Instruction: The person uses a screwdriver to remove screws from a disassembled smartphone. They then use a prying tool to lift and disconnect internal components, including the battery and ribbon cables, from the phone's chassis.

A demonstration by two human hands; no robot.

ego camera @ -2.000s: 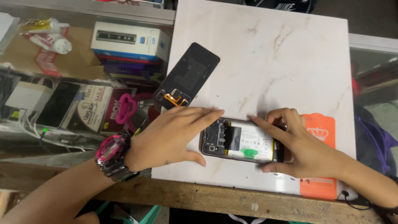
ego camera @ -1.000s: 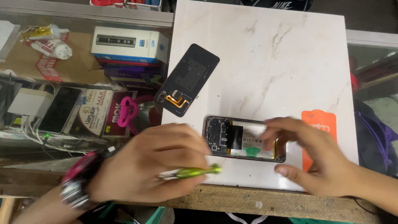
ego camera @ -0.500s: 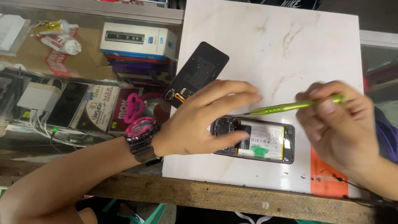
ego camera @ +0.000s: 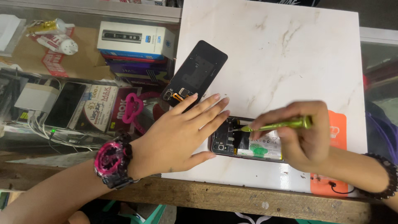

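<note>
Head view, one moment. Opened phone (ego camera: 248, 143) lies flat, back cover off, lower centre of the frame on a white marble-patterned slab (ego camera: 290, 54). Battery and circuit board exposed.

Left hand (ego camera: 178, 132): palm down, fingers spread and extended, tips resting at the left end of the opened phone and on the slab beside it. Not gripping anything. Pink and black wristwatch (ego camera: 112, 162) on that wrist.

Right hand (ego camera: 302, 139): fingers closed around a slim green screwdriver (ego camera: 277, 124), held nearly level; its tip points left and sits over the upper part of the phone's interior. Whether the tip touches a screw cannot be told. Dark bead bracelet (ego camera: 387, 174) on the right wrist.

Detached black back panel (ego camera: 195, 74) lies tilted at the slab's left edge, just above the left fingertips. Orange card (ego camera: 331, 182) under the right forearm, lower right. The slab rests on a wooden tabletop (ego camera: 248, 201). Upper left, behind glass: white box (ego camera: 134, 39).
</note>
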